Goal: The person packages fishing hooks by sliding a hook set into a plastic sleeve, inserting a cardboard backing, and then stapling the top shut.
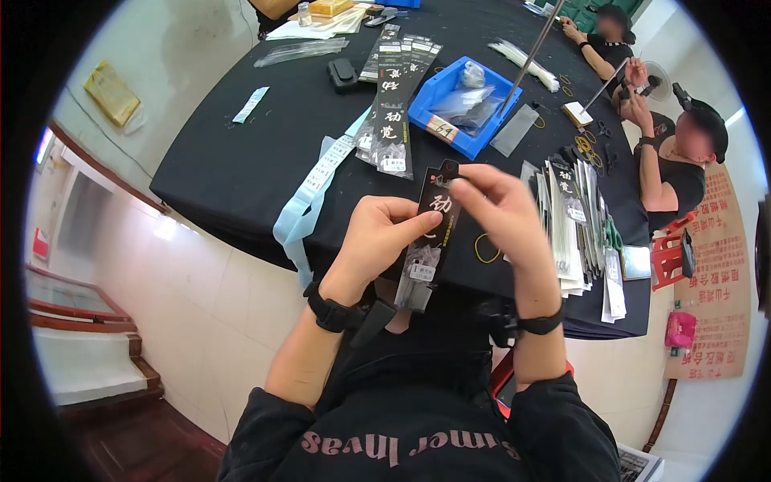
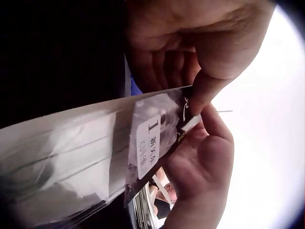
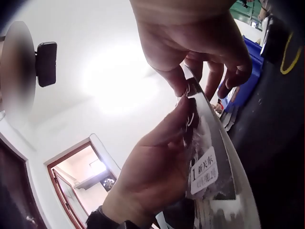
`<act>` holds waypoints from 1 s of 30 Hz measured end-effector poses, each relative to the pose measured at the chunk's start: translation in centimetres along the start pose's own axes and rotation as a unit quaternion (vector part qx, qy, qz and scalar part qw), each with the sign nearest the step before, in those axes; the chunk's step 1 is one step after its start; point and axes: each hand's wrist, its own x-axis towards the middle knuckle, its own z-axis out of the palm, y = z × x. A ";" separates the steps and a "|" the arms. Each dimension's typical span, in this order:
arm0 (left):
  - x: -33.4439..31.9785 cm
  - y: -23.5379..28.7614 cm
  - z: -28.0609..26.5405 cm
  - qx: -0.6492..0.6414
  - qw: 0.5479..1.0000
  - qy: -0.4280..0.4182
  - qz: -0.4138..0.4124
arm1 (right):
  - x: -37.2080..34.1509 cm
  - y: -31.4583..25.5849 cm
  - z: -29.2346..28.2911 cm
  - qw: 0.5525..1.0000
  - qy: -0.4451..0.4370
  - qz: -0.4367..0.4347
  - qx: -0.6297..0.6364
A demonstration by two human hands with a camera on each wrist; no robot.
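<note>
A long black printed card packet (image 1: 442, 210) with white characters is held upright before the chest. A small white label marked 1 (image 2: 150, 145) sits on the clear plastic pouch low on its front. My left hand (image 1: 376, 234) grips the packet at mid-height, thumb across the printed face and fingers behind. At the top end, my right hand (image 1: 507, 210) pinches the packet between thumb and fingers. A long clear plastic sleeve (image 2: 62, 157) extends past the labelled pouch in the left wrist view.
Similar black packets (image 1: 393, 104) lie ahead beside a blue bin (image 1: 482, 145) of plastic bags. A strip of pale blue labels (image 1: 309, 193) hangs over the table edge. Stacked packets (image 1: 566, 225) and green-handled scissors (image 1: 613, 234) lie right. Two people (image 1: 683, 169) sit at the right.
</note>
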 end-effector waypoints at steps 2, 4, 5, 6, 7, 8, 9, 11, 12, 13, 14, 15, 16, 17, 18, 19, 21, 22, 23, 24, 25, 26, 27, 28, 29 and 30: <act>0.0 -0.2 0.0 -0.023 1.000 0.004 0.003 | -0.2 -0.3 -1.8 0.975 0.075 -0.101 -0.185; 0.0 0.2 0.2 -0.053 0.999 -0.002 -0.002 | -0.7 0.0 -3.4 0.895 0.139 -0.110 -0.410; 0.2 -0.1 0.2 -0.056 0.998 -0.003 0.003 | -0.9 0.2 -3.4 0.895 0.136 -0.112 -0.411; 0.1 -0.2 0.2 -0.059 0.998 0.001 0.003 | -1.2 0.4 -3.4 0.877 0.129 -0.043 -0.462; 0.1 0.0 0.2 -0.052 0.999 -0.001 -0.003 | -1.2 0.6 -3.5 0.851 0.123 0.026 -0.509; 0.1 0.2 0.2 -0.045 0.999 -0.003 -0.010 | -1.0 1.1 -3.7 0.851 0.122 0.024 -0.510; 0.1 0.3 0.1 -0.031 0.999 -0.002 -0.012 | -0.9 1.6 -3.9 0.864 0.119 0.033 -0.488; 0.2 0.0 0.1 -0.038 0.999 -0.001 -0.012 | -0.6 2.3 -4.7 0.887 0.108 0.016 -0.448; 0.2 -0.1 0.1 -0.043 0.999 -0.001 -0.011 | -0.2 2.4 -5.0 0.888 0.107 0.016 -0.448; 0.3 -0.2 0.1 -0.043 0.999 0.001 -0.012 | 0.3 2.4 -5.2 0.920 0.142 -0.004 -0.366; 0.3 -0.3 0.1 -0.039 0.999 -0.006 -0.015 | 0.9 2.0 -5.0 0.943 0.176 -0.024 -0.280; 0.3 -0.3 0.0 -0.034 0.999 -0.013 -0.019 | 1.4 1.4 -4.8 0.977 0.162 0.010 -0.140; 0.3 -0.3 0.0 -0.033 0.999 -0.013 -0.019 | 1.6 0.6 -4.5 0.977 0.162 0.011 -0.138; 0.3 -0.1 0.0 -0.018 0.999 -0.013 -0.028 | 1.7 -0.6 -3.9 0.990 0.131 0.044 -0.027; 0.3 0.0 0.0 -0.003 0.999 -0.013 -0.037 | 1.9 -1.2 -3.3 0.989 0.097 0.077 0.085; 0.3 0.2 0.0 -0.001 0.999 -0.013 -0.037 | 2.2 -1.3 -2.8 0.988 0.070 0.070 0.117; 0.2 0.5 0.0 0.005 0.999 -0.017 -0.046 | 2.9 -1.2 -2.2 0.986 0.046 0.073 0.145; 0.3 0.6 0.0 0.005 0.999 -0.015 -0.046 | 3.1 -1.1 -2.0 0.982 0.021 0.077 0.172; 0.3 0.7 0.0 0.012 0.999 -0.012 -0.051 | 3.2 -1.0 -1.9 0.982 0.019 0.077 0.172; 0.3 0.7 -0.1 0.018 0.998 -0.010 -0.056 | 3.4 -0.9 -1.9 0.979 -0.003 0.077 0.188; 0.3 0.8 -0.1 0.018 0.998 -0.007 -0.056 | 3.5 -0.9 -1.9 0.976 -0.026 0.076 0.204; 0.3 0.8 0.0 0.008 0.998 -0.009 -0.055 | 3.5 -1.0 -1.8 0.976 -0.028 0.076 0.204; 0.3 0.8 -0.1 -0.001 0.999 -0.011 -0.053 | 3.4 -1.1 -1.8 0.977 -0.031 0.076 0.196; 0.2 0.9 -0.1 -0.001 0.999 -0.010 -0.053 | 3.3 -1.2 -1.8 0.979 -0.033 0.075 0.188; 0.2 0.9 -0.1 -0.003 0.999 -0.012 -0.053 | 3.3 -1.1 -1.9 0.979 -0.033 0.076 0.188; 0.1 1.0 -0.1 -0.005 0.998 -0.014 -0.053 | 3.4 -1.0 -2.1 0.981 -0.042 0.080 0.175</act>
